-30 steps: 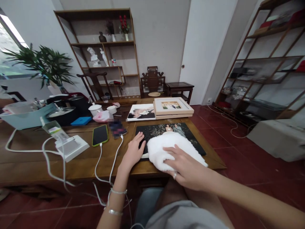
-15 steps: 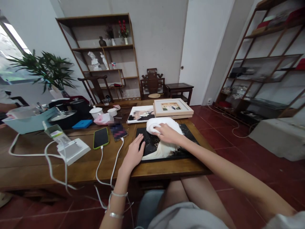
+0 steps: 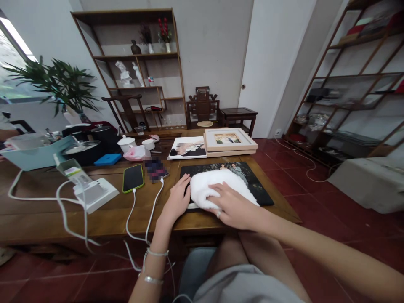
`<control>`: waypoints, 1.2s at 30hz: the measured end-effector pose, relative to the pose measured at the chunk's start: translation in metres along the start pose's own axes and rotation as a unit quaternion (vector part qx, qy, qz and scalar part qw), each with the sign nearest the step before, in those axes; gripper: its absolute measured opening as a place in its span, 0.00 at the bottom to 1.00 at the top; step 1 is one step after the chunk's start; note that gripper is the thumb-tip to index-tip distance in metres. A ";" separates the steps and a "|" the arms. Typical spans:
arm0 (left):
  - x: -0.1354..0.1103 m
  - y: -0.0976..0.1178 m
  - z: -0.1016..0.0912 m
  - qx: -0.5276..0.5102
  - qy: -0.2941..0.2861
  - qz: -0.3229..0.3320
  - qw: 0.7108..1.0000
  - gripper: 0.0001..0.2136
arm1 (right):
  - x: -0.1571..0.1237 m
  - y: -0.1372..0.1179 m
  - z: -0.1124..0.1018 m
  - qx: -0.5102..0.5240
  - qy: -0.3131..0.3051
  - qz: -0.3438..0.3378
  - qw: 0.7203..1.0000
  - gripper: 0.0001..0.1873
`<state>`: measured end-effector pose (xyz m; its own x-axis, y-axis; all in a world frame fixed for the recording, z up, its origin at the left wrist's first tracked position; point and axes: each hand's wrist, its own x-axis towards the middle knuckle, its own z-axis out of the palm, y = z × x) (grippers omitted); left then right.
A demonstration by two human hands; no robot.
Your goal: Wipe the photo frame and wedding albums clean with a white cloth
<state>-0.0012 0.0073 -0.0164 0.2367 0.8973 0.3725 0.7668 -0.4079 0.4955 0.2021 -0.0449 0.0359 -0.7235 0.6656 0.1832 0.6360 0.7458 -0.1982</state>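
A dark photo panel [image 3: 249,176] with a couple's picture lies flat on the wooden table [image 3: 41,210] in front of me. My right hand [image 3: 232,206] presses a white fluffy cloth [image 3: 211,185] onto the panel's near left part, fingers spread over the cloth. My left hand [image 3: 176,201] rests flat on the panel's left edge, fingers apart, holding it down.
Behind the panel lie another photo print [image 3: 187,148] and stacked pale picture frames [image 3: 229,142]. A green-cased phone [image 3: 132,178] with charging cables [image 3: 139,214], a white box [image 3: 94,192], pots and cups sit to the left. Shelves stand behind and right.
My right hand has dragged the white cloth from the panel's far edge back toward me, to its near left part. My left hand has stayed on the left edge.
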 end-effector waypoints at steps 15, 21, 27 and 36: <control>-0.001 -0.001 0.001 -0.001 0.016 0.002 1.000 0.19 | 0.054 0.038 0.009 -0.039 0.034 0.030 0.998 0.16; -0.001 0.001 0.001 -0.008 0.016 -0.010 1.000 0.19 | -0.011 0.025 0.002 -0.022 0.044 0.016 0.999 0.15; 0.000 0.003 -0.001 -0.009 0.010 -0.010 1.000 0.19 | 0.008 0.064 -0.008 -0.065 0.034 0.098 0.993 0.16; 0.000 -0.001 0.000 0.003 0.019 0.000 1.000 0.18 | 0.115 0.053 0.001 -0.033 0.022 0.078 0.996 0.21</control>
<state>-0.0021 0.0078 -0.0173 0.2138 0.8903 0.4021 0.7709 -0.4066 0.4903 0.1522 0.0711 0.0451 -0.6034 0.7726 0.1974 0.7567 0.6329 -0.1639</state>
